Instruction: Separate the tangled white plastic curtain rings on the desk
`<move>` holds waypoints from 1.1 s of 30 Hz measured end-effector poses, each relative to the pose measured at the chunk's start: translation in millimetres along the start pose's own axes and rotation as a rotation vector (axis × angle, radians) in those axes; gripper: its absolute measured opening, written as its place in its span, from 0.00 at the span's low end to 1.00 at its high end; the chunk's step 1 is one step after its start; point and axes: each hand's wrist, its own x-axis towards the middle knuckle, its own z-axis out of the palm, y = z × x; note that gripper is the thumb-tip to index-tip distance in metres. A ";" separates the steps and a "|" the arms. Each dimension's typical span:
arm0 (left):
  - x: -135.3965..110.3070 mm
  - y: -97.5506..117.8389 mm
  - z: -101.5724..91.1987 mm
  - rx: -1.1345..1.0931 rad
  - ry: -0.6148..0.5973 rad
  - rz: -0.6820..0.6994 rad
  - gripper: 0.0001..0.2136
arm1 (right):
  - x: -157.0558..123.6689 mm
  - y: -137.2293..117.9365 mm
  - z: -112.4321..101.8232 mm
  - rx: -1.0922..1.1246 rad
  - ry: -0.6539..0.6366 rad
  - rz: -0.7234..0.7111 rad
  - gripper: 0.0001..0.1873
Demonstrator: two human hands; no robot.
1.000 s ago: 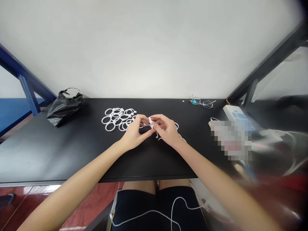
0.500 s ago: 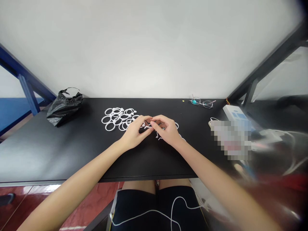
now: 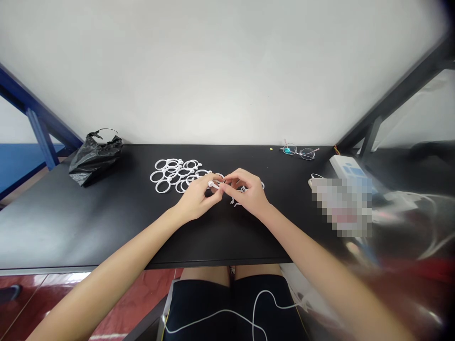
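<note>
My left hand (image 3: 195, 198) and my right hand (image 3: 249, 190) meet over the middle of the black table. Between their fingertips is a thin white plastic ring (image 3: 212, 183) with a small knob on it; both hands pinch it. Part of the ring is hidden by the fingers. Left of my left hand lies a cluster of similar white rings (image 3: 173, 171), overlapping one another, each with a small knob. Below and behind my right hand, more white pieces (image 3: 236, 204) show, partly covered; their full shape cannot be made out.
A crumpled black plastic bag (image 3: 95, 158) sits at the back left. Eyeglasses (image 3: 306, 154) lie at the back right. To the right are a white box (image 3: 346, 166) and a blurred-out item (image 3: 339, 203). A white cable (image 3: 223, 311) crosses my lap below the table edge (image 3: 213, 263).
The ring between my hands has turned, and its knob now shows beside my left fingers. The fingers of both hands have shifted slightly. The ring cluster stays put.
</note>
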 end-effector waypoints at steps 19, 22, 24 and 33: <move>-0.9 0.4 3.8 0.211 -0.073 0.135 0.03 | -2.8 -3.9 1.9 0.065 -0.160 -0.048 0.04; 0.3 -0.3 4.6 0.236 -0.066 0.148 0.06 | -3.1 -3.7 1.8 0.073 -0.151 -0.014 0.05; 1.0 -1.7 5.1 0.250 -0.057 0.165 0.07 | -2.9 -3.5 1.7 0.083 -0.149 -0.001 0.05; 0.9 -4.2 4.9 0.253 -0.054 0.168 0.10 | -0.3 0.6 0.3 0.153 -0.169 0.078 0.09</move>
